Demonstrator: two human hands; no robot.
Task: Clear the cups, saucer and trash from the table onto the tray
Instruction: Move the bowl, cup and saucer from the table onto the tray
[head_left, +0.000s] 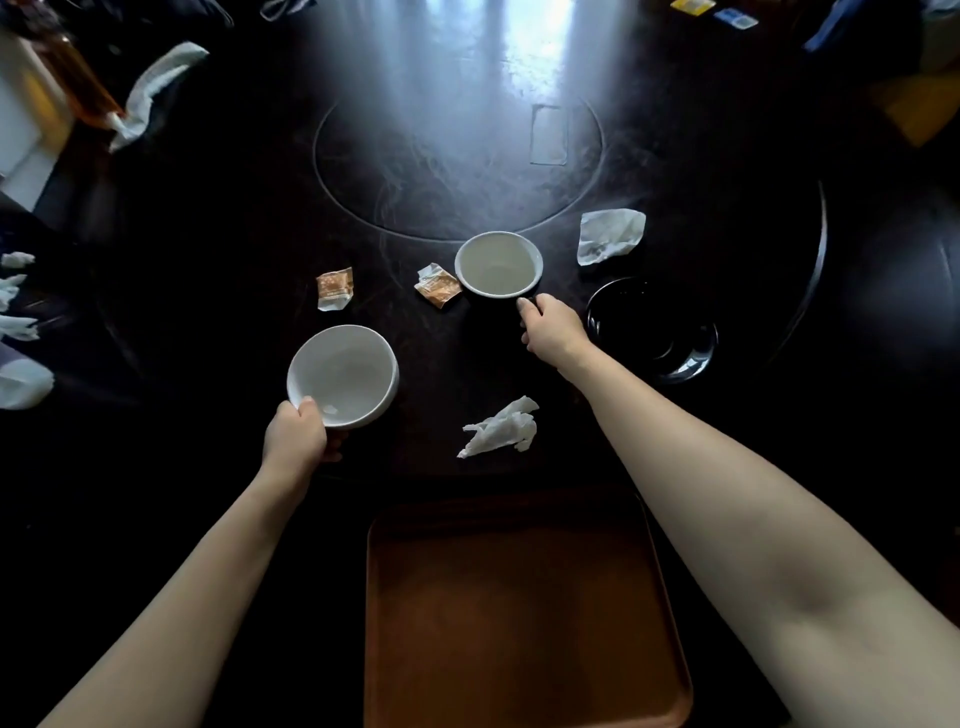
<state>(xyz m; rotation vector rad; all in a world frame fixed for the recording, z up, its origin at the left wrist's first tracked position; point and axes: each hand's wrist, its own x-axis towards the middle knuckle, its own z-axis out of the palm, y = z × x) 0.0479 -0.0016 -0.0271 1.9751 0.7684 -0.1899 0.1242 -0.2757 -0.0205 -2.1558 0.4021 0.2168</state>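
I had my left hand (293, 434) clamped on the near rim of the white cup (343, 375), thumb over the lip and fingers curled beneath. My right hand (551, 328) sat at the near edge of the second white cup (498, 264), fingers pinched on what looked like its dark handle; the contact itself was hidden. Both cups looked like glazed ceramic: stiff, slick, breakable, so I judged a rim-and-underside hold safest, and no knocking them together. Both were pale inside and seemed empty. Just right of my right fingers lay the black saucer (655, 332), glossy and hard to read against the dark table (208, 234). Between my hands lay a crumpled napkin (501, 427), soft and weightless. Left of my right fingertips sat an orange sachet (438, 286). The brown tray (519, 613) waited bare behind both wrists.
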